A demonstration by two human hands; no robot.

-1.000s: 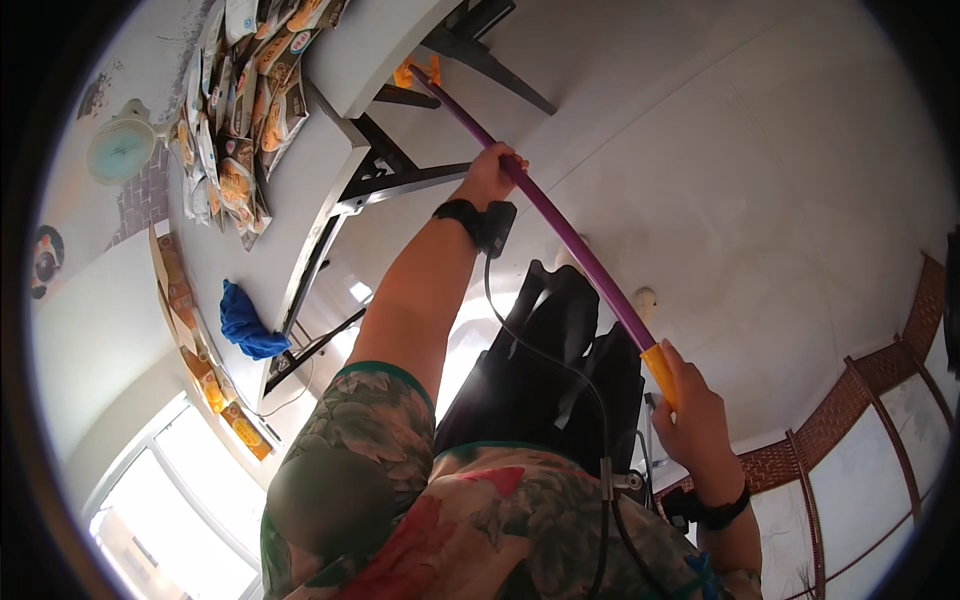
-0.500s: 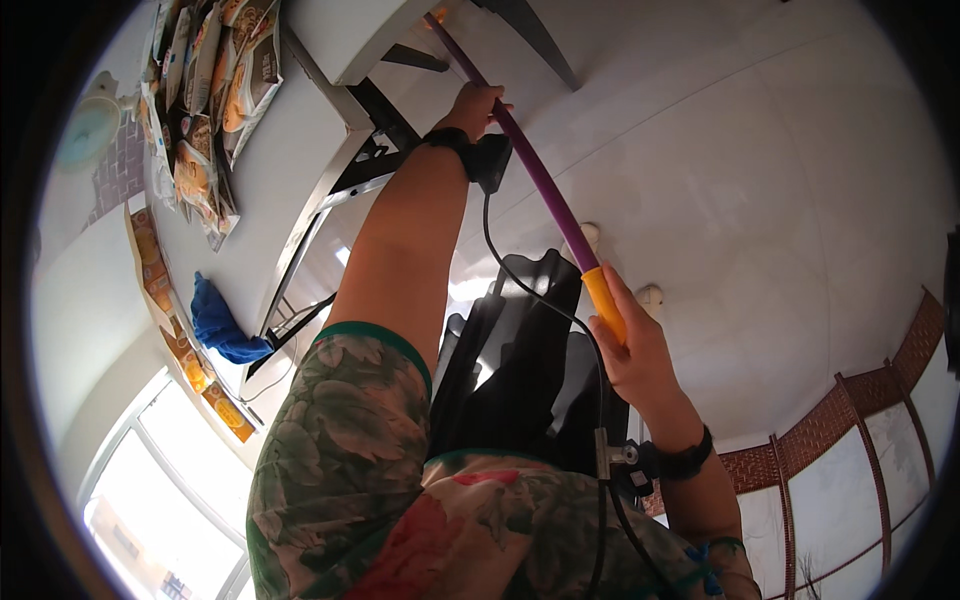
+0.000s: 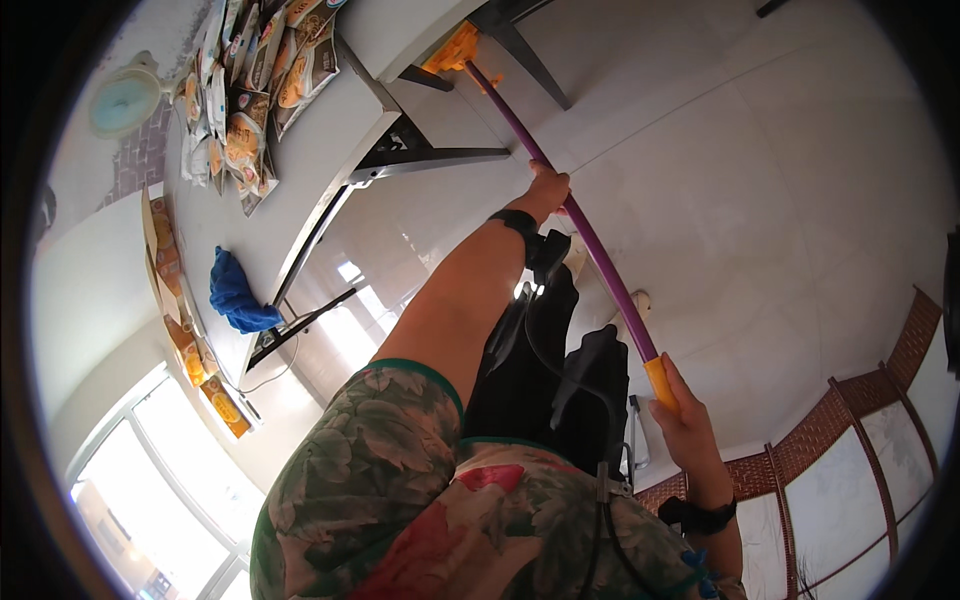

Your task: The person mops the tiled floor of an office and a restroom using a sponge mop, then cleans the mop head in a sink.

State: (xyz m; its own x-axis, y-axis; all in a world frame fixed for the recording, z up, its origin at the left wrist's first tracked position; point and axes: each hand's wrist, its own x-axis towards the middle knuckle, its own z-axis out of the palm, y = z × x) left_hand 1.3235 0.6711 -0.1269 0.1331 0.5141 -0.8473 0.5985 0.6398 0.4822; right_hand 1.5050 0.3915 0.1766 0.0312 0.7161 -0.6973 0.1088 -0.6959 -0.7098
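A mop with a purple pole slants across the view, from the far middle down to the near right. Its orange, shaggy head rests on the floor by the table legs, partly hidden by the tabletop's edge. My left hand is wrapped round the middle of the pole. Lower down, my right hand grips the yellow sleeve at the near end.
A table at the left holds several packaged food bags and a blue cloth. Dark metal legs stand near the mop head. A folding screen with brown woven trim is at the right.
Both hands and the mop have come nearer and to the right, drawing the orange head into view from under the table. My grips stay closed. The view has also shifted.
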